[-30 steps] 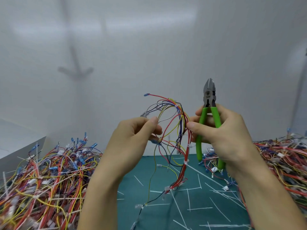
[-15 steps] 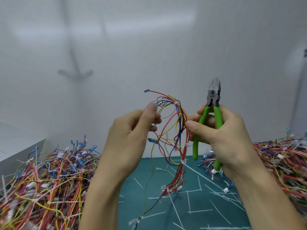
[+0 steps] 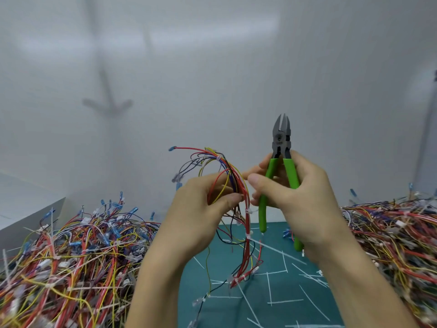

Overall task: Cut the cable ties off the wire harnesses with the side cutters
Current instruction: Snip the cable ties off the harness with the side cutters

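Side cutters (image 3: 280, 147): dull grey metal head, glossy green plastic-sleeved handles. Wire harness (image 3: 236, 185): smooth plastic-insulated wires. Cable ties (image 3: 248, 211): white plastic. Worktop mat (image 3: 279, 290): matt teal.

Nothing I can actually read in this one. There's a small stamped mark on the metal head of the side cutters (image 3: 281, 140), just above the fingers of my right hand (image 3: 300, 197), but it's too tiny and blurry to tell if it's a brand or a number. The green handles running down through those fingers look plain. Same goes for the wire harness (image 3: 224, 162) my left hand (image 3: 198, 214) is pinching: if there's any print on the wires or the little white bits below my fingers, it's too small to make out.
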Demonstrator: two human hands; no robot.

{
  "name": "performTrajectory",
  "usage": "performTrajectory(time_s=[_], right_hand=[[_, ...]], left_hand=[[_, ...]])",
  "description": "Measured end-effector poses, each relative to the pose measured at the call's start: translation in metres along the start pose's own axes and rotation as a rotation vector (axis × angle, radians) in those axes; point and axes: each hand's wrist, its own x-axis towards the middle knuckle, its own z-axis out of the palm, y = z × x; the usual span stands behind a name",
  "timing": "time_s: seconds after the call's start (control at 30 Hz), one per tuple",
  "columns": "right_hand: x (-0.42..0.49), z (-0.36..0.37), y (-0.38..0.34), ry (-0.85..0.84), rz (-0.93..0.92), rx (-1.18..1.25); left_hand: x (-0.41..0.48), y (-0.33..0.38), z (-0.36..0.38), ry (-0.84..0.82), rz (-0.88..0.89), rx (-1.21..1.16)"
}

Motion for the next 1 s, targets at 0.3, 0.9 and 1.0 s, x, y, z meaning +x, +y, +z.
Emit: performTrajectory(time_s=[0.3,0.9,1.0], right_hand=[[0.004,-0.018,-0.009,-0.016,0.137,-0.115],[0.007,-0.026,0.017,-0.234,0.186,-0.775],[0.004,-0.021,0.014,-0.301,0.101,-0.804]], left_hand=[[0.003,-0.004,0.003,0.2,0.022,0.025],[0.003,-0.005,0.001,0.334,-0.032,-0.173],[0.004,-0.005,0.002,0.353,-0.031,-0.171]])
